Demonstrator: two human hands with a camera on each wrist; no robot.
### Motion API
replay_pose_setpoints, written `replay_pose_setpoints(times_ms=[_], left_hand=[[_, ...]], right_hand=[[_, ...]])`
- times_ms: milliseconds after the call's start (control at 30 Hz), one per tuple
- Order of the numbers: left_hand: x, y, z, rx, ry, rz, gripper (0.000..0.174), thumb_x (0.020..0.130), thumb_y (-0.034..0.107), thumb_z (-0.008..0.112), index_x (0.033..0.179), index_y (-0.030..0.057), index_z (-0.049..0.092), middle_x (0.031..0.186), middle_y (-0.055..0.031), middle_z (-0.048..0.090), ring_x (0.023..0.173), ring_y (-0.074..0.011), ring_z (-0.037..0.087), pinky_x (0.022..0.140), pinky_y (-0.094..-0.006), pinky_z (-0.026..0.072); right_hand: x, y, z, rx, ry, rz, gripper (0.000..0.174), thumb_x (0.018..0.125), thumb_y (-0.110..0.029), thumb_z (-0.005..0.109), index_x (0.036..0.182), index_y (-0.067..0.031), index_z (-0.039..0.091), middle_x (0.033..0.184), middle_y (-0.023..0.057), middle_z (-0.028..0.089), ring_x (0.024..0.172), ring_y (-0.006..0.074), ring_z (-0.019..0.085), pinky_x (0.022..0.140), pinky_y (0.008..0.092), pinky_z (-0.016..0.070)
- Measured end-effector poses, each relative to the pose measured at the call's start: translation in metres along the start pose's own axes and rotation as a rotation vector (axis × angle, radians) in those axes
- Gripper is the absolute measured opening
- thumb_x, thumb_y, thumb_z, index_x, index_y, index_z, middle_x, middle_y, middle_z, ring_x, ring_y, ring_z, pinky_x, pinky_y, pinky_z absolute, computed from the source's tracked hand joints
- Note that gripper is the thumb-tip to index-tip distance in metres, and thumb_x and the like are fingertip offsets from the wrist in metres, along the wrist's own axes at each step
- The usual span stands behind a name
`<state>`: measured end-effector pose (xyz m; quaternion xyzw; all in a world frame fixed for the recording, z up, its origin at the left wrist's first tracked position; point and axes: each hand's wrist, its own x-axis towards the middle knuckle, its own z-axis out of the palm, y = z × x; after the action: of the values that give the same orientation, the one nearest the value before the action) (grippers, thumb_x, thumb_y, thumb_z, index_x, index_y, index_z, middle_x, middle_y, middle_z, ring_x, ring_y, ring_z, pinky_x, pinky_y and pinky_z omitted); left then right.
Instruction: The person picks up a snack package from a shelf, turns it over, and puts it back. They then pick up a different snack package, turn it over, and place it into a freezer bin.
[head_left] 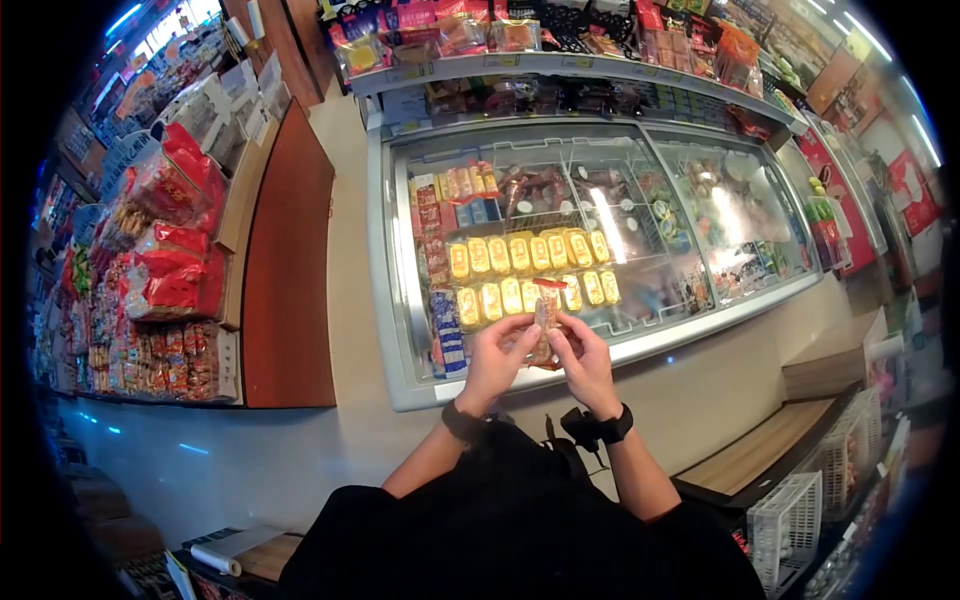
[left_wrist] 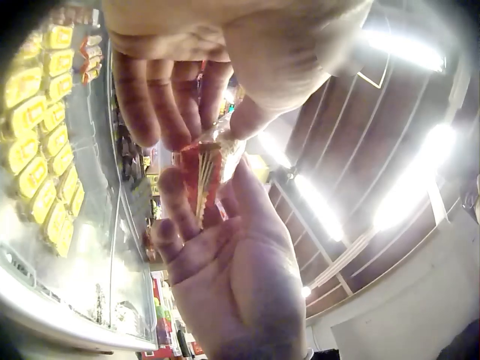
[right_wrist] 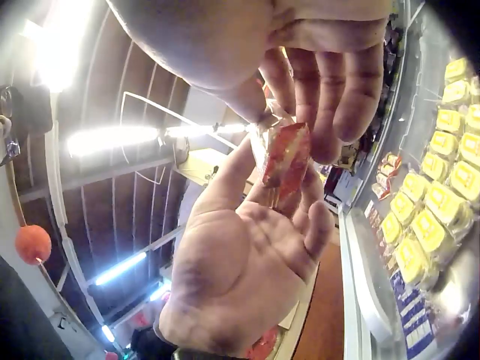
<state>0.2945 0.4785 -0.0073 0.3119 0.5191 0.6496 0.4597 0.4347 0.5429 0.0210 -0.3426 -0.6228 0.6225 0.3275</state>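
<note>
A long, narrow packet (head_left: 545, 318) with clear wrapping and red ends is held upright between both hands, over the front edge of a glass-topped freezer (head_left: 385, 300). My left hand (head_left: 495, 358) pinches it from the left side, thumb on its near face. From the other side my right hand (head_left: 588, 368) grips it the same way, the two thumbs close together. In the left wrist view the packet's red end (left_wrist: 196, 174) shows thin pale lines. The right wrist view shows its red and clear wrapping (right_wrist: 289, 154) between the fingers of both hands.
Two rows of yellow packs (head_left: 530, 253) lie in the freezer, with blue packs (head_left: 447, 330) at its near left corner. Packaged goods (head_left: 465, 35) fill the shelf behind. On the left stands a wooden display (head_left: 290, 270) of bagged snacks; white baskets (head_left: 785, 525) sit at lower right.
</note>
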Motion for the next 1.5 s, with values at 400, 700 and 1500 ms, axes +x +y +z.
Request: replay_pose_setpoints(times_ms=[400, 700, 1500], left_hand=[[0.049, 0.012, -0.013, -0.017, 0.105, 0.033, 0.032, 0.093, 0.017, 0.065, 0.118, -0.0023, 0.060, 0.105, -0.0100, 0.066, 0.080, -0.0085, 0.063, 0.062, -0.0235, 0.0525], [0.093, 0.020, 0.006, 0.152, 0.234, 0.135, 0.033, 0.092, 0.017, 0.065, 0.116, -0.0051, 0.062, 0.100, -0.0107, 0.069, 0.079, -0.0107, 0.066, 0.065, -0.0259, 0.0530], [0.244, -0.006, 0.026, 0.403, 0.472, 0.171, 0.031, 0.093, 0.016, 0.063, 0.118, -0.0022, 0.063, 0.095, -0.0102, 0.071, 0.078, -0.0123, 0.065, 0.070, -0.0282, 0.0514]], right_hand=[[0.063, -0.001, 0.010, -0.077, -0.027, 0.020, 0.029, 0.097, -0.012, 0.059, 0.120, 0.0051, 0.057, 0.089, 0.0037, 0.066, 0.076, 0.0056, 0.059, 0.063, 0.0212, 0.0492], [0.122, -0.020, -0.017, -0.128, -0.148, -0.014, 0.030, 0.094, -0.016, 0.062, 0.115, 0.0050, 0.062, 0.079, 0.0094, 0.069, 0.073, 0.0101, 0.065, 0.063, 0.0256, 0.0545], [0.291, 0.037, -0.058, -0.236, -0.183, -0.138, 0.031, 0.089, -0.024, 0.065, 0.103, 0.0042, 0.067, 0.074, 0.0130, 0.067, 0.065, 0.0202, 0.065, 0.060, 0.0314, 0.0504]])
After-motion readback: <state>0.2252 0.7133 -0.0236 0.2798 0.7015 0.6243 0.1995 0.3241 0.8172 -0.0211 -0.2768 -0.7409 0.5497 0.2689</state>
